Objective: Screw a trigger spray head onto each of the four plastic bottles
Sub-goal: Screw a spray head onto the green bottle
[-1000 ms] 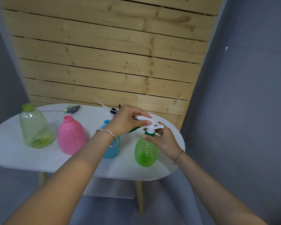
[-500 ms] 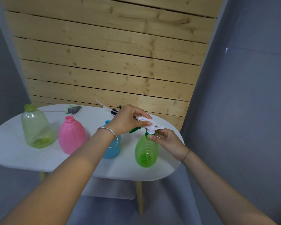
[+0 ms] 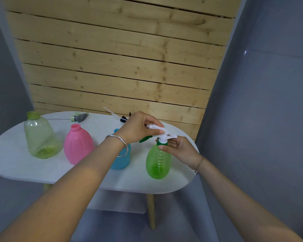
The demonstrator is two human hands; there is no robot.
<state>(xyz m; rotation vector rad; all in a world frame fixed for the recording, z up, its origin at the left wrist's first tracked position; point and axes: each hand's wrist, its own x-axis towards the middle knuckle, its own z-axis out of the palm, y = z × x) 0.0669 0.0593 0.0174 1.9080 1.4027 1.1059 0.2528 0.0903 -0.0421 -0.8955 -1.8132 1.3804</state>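
The white spray head sits on the neck of the ribbed green bottle, which stands upright at about 4 o'clock on the white oval worktop, 6 o'clock being the near edge. The left hand, a silver bangle on its wrist, grips the head's top from 10 o'clock, fingers curled over it. The right hand comes in from 4 o'clock and pinches the green collar at the neck.

At the bottle's 9 o'clock stand a blue bottle, partly hidden by the left forearm, then a pink bottle and a clear pale-green bottle, all uncapped. A grey spray head lies at the worktop's 11 o'clock and a black one at 12 o'clock. A wooden plank wall rises behind.
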